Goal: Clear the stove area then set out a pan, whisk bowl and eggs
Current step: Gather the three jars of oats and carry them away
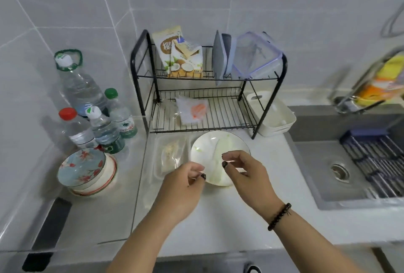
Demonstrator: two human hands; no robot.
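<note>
Two bare hands reach over the pale stone counter (pixel 229 213) toward a round white plate with greenish food scraps (pixel 209 148). The left hand (pixel 181 187) hovers at the plate's near left edge, its fingers loosely curled and holding nothing. The right hand (pixel 244 172), with a dark bead bracelet (pixel 279 217) on the wrist, is above the plate's near right part; its thumb and forefinger come close together, but whether they pinch something is not possible to tell.

Just left of the plate lies a clear plastic tray with a small bag inside (pixel 172 154). Further left stand stacked floral ceramic bowls (pixel 85 167), and behind them several clear water bottles (pixel 96 117). At the back is a black wire dish rack (pixel 207 89), and the steel sink (pixel 341 159) lies to the right.

The clearing step seems to be in hand, since no pan, whisk bowl or eggs are visible. The next move probably calls for gripping the plate by both edges and keeping it level, so the scraps do not slide off.
</note>
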